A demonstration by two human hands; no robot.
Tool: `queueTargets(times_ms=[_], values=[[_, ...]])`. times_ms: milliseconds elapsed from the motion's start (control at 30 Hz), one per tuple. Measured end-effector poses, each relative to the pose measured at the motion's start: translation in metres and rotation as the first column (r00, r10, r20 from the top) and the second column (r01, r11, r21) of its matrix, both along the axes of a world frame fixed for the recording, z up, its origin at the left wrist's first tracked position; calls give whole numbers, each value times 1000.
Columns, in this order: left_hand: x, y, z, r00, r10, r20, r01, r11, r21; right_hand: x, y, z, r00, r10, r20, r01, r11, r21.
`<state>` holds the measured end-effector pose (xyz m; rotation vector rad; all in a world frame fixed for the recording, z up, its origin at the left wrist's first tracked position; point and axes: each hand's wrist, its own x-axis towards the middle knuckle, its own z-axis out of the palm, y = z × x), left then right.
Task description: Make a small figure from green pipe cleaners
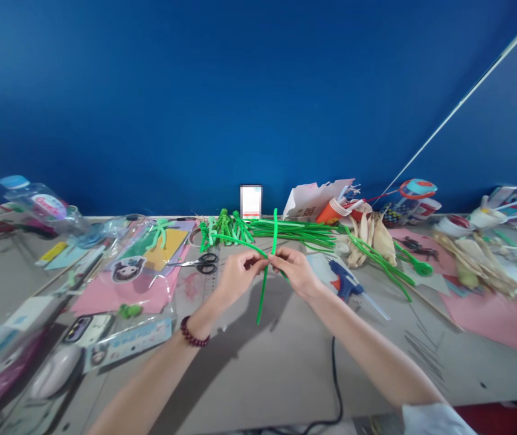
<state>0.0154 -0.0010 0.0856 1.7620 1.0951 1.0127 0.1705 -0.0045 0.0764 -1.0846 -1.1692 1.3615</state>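
Two green pipe cleaners [275, 229] cross each other between my hands, above the middle of the table. My left hand [243, 266] pinches them near the crossing, and a beaded bracelet sits on that wrist. Close against it, my right hand [292, 269] pinches the same crossing from the other side. One stem stands up and hangs down past my fingers; the other runs off to the upper left. Behind my hands lies a bundle of green pipe cleaners [295, 231], with several twisted green figures [224, 225] to its left.
Black-handled scissors [206, 263] lie left of my hands, beside pink paper [104, 296] and plastic sleeves. A blue glue gun [348, 279] rests to the right, near dried husks [383, 241]. A phone [251, 201] leans on the blue wall; a bottle [36, 199] stands far left.
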Motion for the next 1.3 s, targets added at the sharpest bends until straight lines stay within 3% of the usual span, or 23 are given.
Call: queueTargets(times_ms=[167,400,600,700,800,933,1167,1300], values=[[3,-2,-1,994,55,98,-52,998,-35,-2,2,-6,987,-12,-161,-3,995,-95],[-2,6,0,951,73,299,3,969,-245,0,0,1,998,-7,66,5,1000,19],[1,10,-10,922,157,353,-53,957,-287,0,1,-5,990,137,-28,-138,990,-9],[2,10,-12,904,172,392,-34,942,-335,1,2,-8,994,106,12,-105,993,-55],[3,9,-12,885,141,445,32,933,-359,2,-1,-5,986,81,142,-73,996,-60],[2,7,-12,875,106,473,97,918,-385,3,-4,2,959,147,244,-148,989,-15],[2,8,-14,906,87,414,88,918,-387,3,-5,5,939,194,283,-185,981,-57],[-5,11,-13,901,-33,433,209,906,-367,3,-6,9,946,239,219,-225,970,-87]])
